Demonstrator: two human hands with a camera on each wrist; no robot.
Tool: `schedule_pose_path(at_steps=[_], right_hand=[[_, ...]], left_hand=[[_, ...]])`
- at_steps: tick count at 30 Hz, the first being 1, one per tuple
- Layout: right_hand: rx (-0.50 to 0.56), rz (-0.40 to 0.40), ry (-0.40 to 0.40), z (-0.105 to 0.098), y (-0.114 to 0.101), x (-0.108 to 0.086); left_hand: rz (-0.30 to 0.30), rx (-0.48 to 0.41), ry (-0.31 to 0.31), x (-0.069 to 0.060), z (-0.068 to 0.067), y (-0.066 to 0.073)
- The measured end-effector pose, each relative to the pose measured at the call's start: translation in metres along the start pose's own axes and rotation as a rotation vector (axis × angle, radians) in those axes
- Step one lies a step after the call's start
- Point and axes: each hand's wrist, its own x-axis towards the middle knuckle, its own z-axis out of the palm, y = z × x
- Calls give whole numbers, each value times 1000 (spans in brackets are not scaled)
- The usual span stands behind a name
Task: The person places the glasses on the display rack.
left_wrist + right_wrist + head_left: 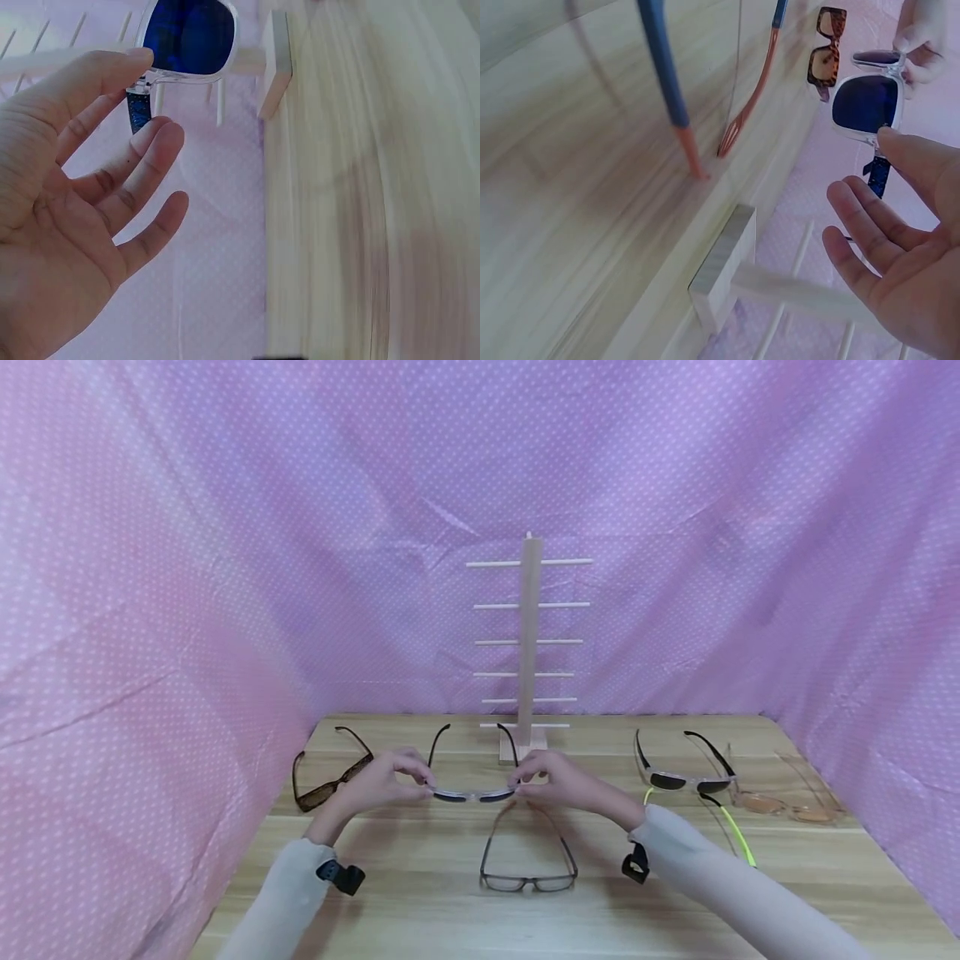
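1. Far left, brown spotted sunglasses (322,795) are lying near the person's arm; a wide elbow swing could be knocking them.
2. The left hand (386,783) is pinching one corner of the clear-framed plastic sunglasses with dark lenses (472,796), its fingers clamped there. If the smooth frame is slipping, one side may be dropping.
3. These sunglasses are hanging above the wooden desk (405,910), their arms pointing toward the pale wooden stand with thin rods (529,643). If they are going forward crookedly, they could be bumping rods and tipping the stand.
4. The right hand (558,783) is pinching the other corner, fingers clamped too. If both hands are pulling apart, the hinges may be straining.
5. Further right, the sleeve is passing close to the lime-yellow-armed glasses (738,835); dropping low, it could be dragging them.
6. The left wrist view is showing deep blue in a lens; the head view is showing only dark.
7. The head view is showing the lime-yellow-armed glasses; neither wrist view is.
8. The right wrist view is showing bright orange arm tips on the grey-framed rectangular glasses (529,882); the left wrist view is missing those glasses.
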Motion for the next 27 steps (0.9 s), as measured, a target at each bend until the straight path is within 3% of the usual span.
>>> schedule_pose_path(at_steps=[11, 19, 27], right_hand=[[2, 24, 17, -21, 18, -32], [-24, 42, 66, -29, 31, -46], [-1, 127, 127, -36, 39, -48]], left_hand=[[56, -19, 3, 28, 29, 14], [16, -12, 28, 44, 45, 13], [4, -36, 75, 58, 54, 10]])
